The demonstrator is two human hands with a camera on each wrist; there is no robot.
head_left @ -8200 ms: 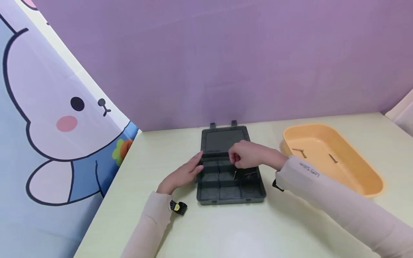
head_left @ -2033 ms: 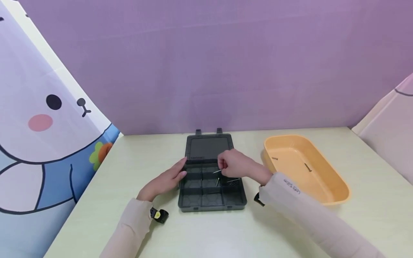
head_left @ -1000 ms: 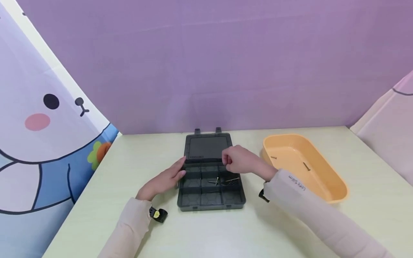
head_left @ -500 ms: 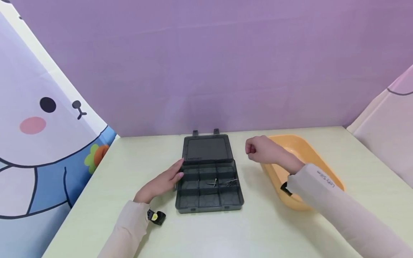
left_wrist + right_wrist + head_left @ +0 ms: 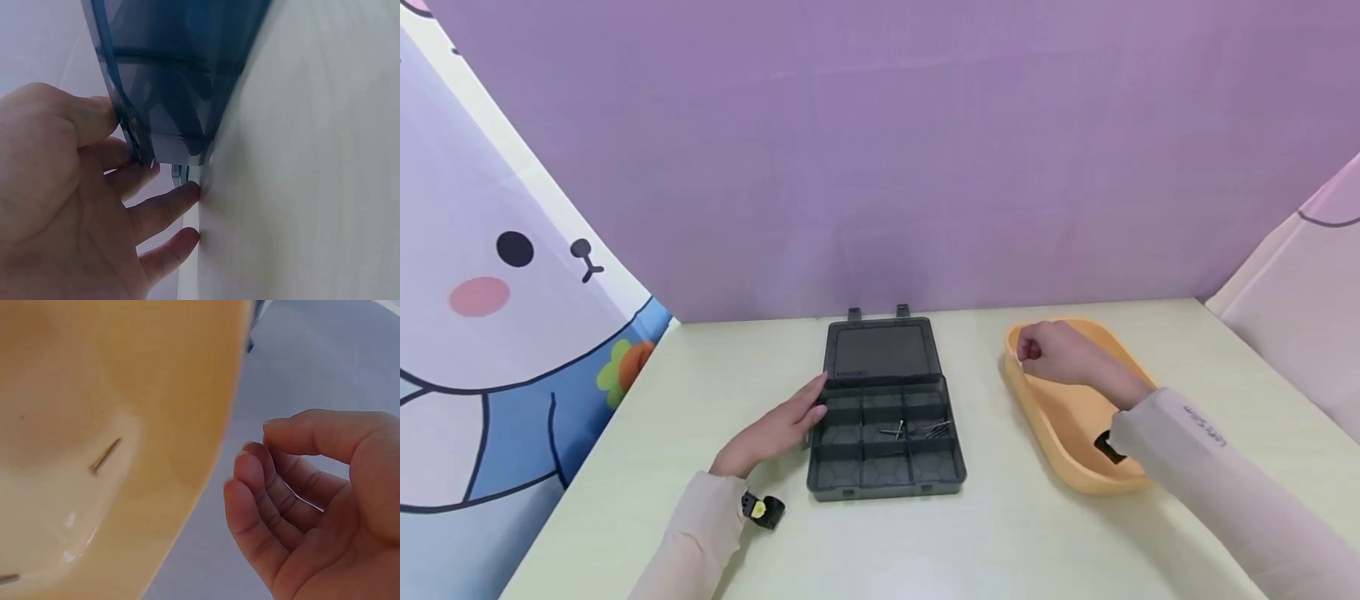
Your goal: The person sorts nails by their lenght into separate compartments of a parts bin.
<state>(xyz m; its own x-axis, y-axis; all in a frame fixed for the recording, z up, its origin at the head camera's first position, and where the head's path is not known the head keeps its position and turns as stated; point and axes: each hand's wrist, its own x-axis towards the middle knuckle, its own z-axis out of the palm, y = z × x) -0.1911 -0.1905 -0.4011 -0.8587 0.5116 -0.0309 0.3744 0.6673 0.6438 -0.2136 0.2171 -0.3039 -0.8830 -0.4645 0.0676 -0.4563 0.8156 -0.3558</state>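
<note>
A dark translucent compartment box lies on the table with its lid folded back. A few screws lie in its middle compartment, and several thin screws in the one to the right. My left hand rests along the box's left side, thumb and fingertips at the edge. Over the left rim of the yellow tray hovers my right hand, fingers loosely curled, nothing between them. In the right wrist view, a screw and the end of another screw lie in the tray.
The pale table runs back to a purple cloth that hangs behind it. To the left hangs a sheet with a cartoon rabbit. A white and pink cloth hangs at the right.
Over the last two seconds my right hand has let a screw go into the middle compartment and moved right, from the box to the tray. My left hand has stayed by the box.
</note>
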